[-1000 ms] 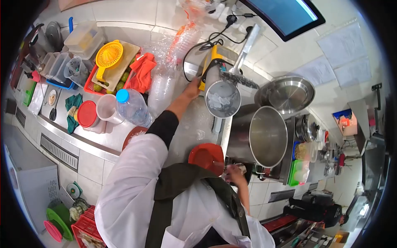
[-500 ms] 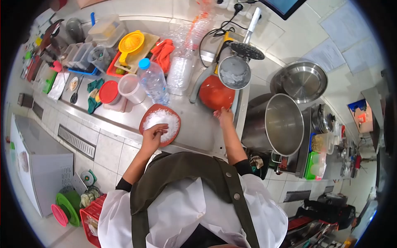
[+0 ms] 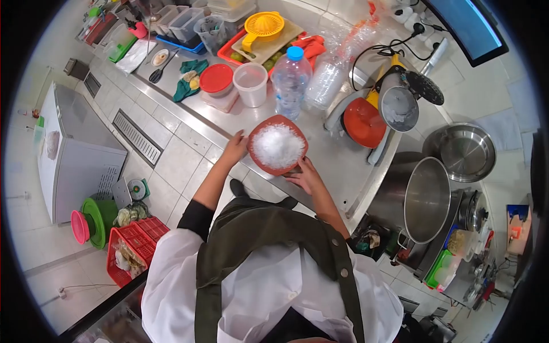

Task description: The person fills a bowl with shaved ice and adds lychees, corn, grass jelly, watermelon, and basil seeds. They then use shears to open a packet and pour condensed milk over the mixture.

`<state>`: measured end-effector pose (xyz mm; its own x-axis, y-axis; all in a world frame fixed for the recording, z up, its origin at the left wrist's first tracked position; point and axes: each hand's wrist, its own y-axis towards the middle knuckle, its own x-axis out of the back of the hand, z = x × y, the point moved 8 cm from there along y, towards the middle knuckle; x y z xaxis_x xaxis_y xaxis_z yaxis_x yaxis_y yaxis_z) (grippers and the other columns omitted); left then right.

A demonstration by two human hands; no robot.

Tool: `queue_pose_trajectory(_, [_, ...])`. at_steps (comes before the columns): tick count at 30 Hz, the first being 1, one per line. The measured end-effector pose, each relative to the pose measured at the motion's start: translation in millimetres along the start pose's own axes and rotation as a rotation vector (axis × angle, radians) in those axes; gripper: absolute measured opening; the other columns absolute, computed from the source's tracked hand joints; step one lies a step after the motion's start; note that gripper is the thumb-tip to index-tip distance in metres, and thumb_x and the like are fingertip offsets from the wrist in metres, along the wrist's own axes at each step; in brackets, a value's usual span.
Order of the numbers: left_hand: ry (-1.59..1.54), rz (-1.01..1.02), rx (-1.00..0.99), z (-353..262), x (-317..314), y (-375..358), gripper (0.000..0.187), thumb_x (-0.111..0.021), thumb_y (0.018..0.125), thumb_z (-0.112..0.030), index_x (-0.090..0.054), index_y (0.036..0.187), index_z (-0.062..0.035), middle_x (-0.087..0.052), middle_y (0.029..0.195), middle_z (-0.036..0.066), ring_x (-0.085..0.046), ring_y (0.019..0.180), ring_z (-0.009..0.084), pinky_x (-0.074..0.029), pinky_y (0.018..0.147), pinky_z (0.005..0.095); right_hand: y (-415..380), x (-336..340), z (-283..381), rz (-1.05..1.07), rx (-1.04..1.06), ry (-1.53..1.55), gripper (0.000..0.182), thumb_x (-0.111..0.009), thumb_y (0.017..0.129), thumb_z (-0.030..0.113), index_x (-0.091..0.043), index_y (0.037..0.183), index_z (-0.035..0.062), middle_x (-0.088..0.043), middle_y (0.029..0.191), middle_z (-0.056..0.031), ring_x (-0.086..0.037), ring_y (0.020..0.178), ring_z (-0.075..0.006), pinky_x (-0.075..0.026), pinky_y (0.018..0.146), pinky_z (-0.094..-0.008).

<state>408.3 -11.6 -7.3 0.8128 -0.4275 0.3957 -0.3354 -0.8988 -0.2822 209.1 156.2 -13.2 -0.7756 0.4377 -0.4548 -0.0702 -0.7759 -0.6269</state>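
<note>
A reddish-brown square bowl (image 3: 255,156) heaped with white crumbly flakes (image 3: 278,146) is at the front edge of the steel counter. My left hand (image 3: 234,150) grips its left rim. At its lower right side, the fingers of my right hand (image 3: 305,175) are closed around the edge. Behind the bowl stands a clear plastic bottle (image 3: 291,86) with a blue cap. To the right is a yellow and grey machine (image 3: 382,86) with an orange-red dish (image 3: 364,122) and a grey metal cup (image 3: 399,107) on it.
An empty-looking plastic tub (image 3: 250,86) and a red-lidded container (image 3: 217,79) stand left of the bottle. A yellow citrus juicer (image 3: 264,27) rests on a board farther back. A large steel pot (image 3: 426,197) is beyond the counter's right side.
My right hand has left the orange-red dish and come to the bowl. My left hand has shifted from over the flakes to the bowl's left rim. The camera view has turned.
</note>
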Motion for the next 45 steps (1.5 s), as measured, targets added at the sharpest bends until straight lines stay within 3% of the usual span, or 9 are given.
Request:
queue_pose_trajectory(3, [-0.259,0.253,0.142,-19,-26,5,0.039,-0.041,0.092,-0.027,-0.044,0.123,-0.0047,-0.059,0.101,0.013,-0.057,0.091,0.0177,-0.048,0.070,0.0284,7,-26,-2,0.053,0.051,0.127,0.046,-0.042,0.091,0.018,-0.020,0.131,0.0149,-0.034,0.130,-0.0153,-0.048,0.110,-0.0351,-0.046,0.084,-0.0500])
queue_pose_trajectory(9, [-0.614,0.461,0.117,-15,-3,-17,0.038,-0.038,0.092,-0.022,-0.042,0.125,-0.0065,-0.055,0.107,0.009,-0.058,0.088,0.0193,-0.051,0.072,0.0341,-43,-64,8,0.061,0.156,-0.059,0.063,-0.055,0.080,0.002,-0.023,0.133,0.0164,-0.039,0.127,-0.0108,-0.046,0.113,-0.0278,-0.042,0.091,-0.0448])
queue_pose_trajectory(15, [-0.706,0.520,0.110,-11,153,-63,0.041,-0.040,0.090,-0.016,-0.039,0.129,-0.0069,-0.054,0.111,0.007,-0.056,0.096,0.0211,-0.052,0.074,0.0366,-58,-212,-2,0.002,0.082,-0.239,0.069,-0.059,0.076,-0.003,-0.025,0.133,0.0131,-0.047,0.119,-0.0118,-0.053,0.105,-0.0238,-0.049,0.083,-0.0392])
queue_pose_trajectory(30, [-0.642,-0.208,-0.019,56,522,64,0.038,-0.034,0.088,-0.006,-0.039,0.126,-0.0024,-0.056,0.105,0.011,-0.061,0.083,0.0182,-0.055,0.067,0.0310,199,-541,13,0.564,0.005,-0.030,0.053,-0.054,0.084,0.011,-0.030,0.131,0.0034,-0.048,0.117,-0.0133,-0.055,0.099,-0.0246,-0.044,0.088,-0.0380])
queue_pose_trajectory(36, [-0.598,-0.167,0.002,60,556,157,0.038,-0.032,0.089,-0.005,-0.038,0.126,-0.0015,-0.057,0.103,0.011,-0.061,0.082,0.0175,-0.054,0.070,0.0323,365,-509,4,-0.201,0.662,-1.391,0.064,-0.054,0.081,0.019,-0.023,0.133,-0.0048,-0.028,0.134,-0.0269,-0.030,0.125,-0.0385,-0.023,0.104,-0.0398])
queue_pose_trajectory(37, [-0.577,-0.153,0.043,62,553,173,0.037,-0.033,0.090,-0.005,-0.038,0.126,-0.0014,-0.057,0.102,0.011,-0.061,0.082,0.0176,-0.054,0.070,0.0323,377,-498,5,-0.271,0.626,-1.379,0.068,-0.054,0.081,0.021,-0.021,0.131,-0.0101,-0.017,0.137,-0.0316,-0.014,0.130,-0.0411,-0.014,0.107,-0.0415])
queue_pose_trajectory(40, [-0.571,-0.017,0.128,86,526,226,0.038,-0.036,0.089,-0.005,-0.037,0.127,-0.0033,-0.055,0.104,0.010,-0.060,0.083,0.0176,-0.054,0.068,0.0317,384,-461,27,-0.584,0.578,-1.332,0.064,-0.052,0.081,0.018,-0.023,0.128,-0.0136,-0.017,0.137,-0.0313,-0.015,0.130,-0.0412,-0.015,0.107,-0.0409])
queue_pose_trajectory(42, [-0.548,0.056,0.195,93,501,255,0.040,-0.038,0.088,-0.004,-0.037,0.128,-0.0042,-0.053,0.107,0.010,-0.059,0.084,0.0168,-0.054,0.067,0.0308,378,-431,52,-0.813,0.697,-1.302,0.053,-0.053,0.081,0.018,-0.036,0.124,-0.0074,-0.023,0.133,-0.0351,-0.021,0.126,-0.0454,-0.019,0.105,-0.0442])
queue_pose_trajectory(45, [-0.491,0.265,0.033,85,464,300,0.040,-0.040,0.087,-0.003,-0.037,0.127,-0.0034,-0.054,0.106,0.010,-0.057,0.085,0.0166,-0.052,0.066,0.0309,377,-415,66,-0.671,0.593,-1.140,0.037,-0.051,0.080,0.009,-0.048,0.115,-0.0029,-0.045,0.118,-0.0299,-0.045,0.111,-0.0389,-0.035,0.094,-0.0398])
